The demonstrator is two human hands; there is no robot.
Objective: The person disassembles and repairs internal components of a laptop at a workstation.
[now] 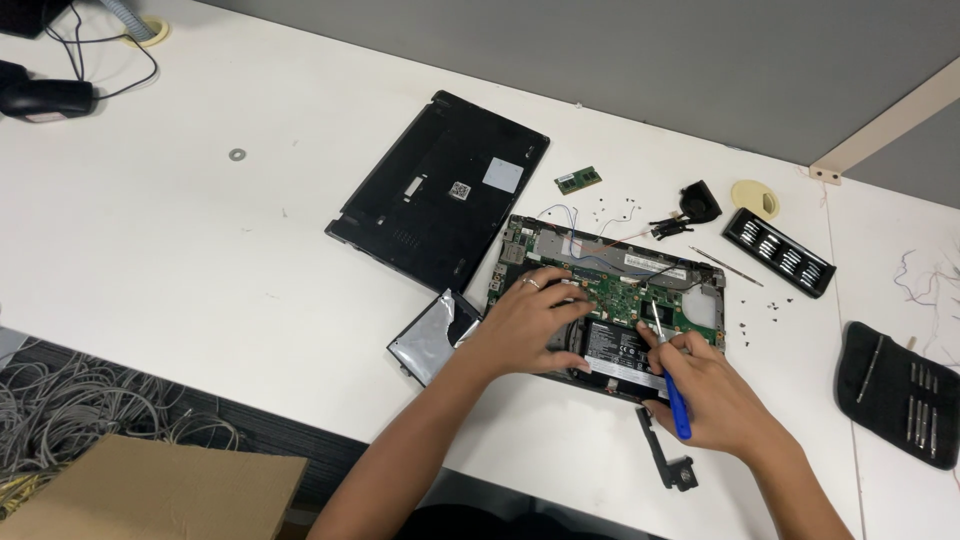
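Fingers (672, 352) around screwdriver (668, 370), tip up-left into laptop (610, 290).

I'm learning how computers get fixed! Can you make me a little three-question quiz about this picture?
1. True or false: the right hand holds a blue-handled screwdriver.
2. What rests under the left hand? A) opened laptop B) cardboard box C) black tool pouch
3. Fill in: the removed black bottom cover lies on the white ____.

Key: 1 true; 2 A; 3 table.
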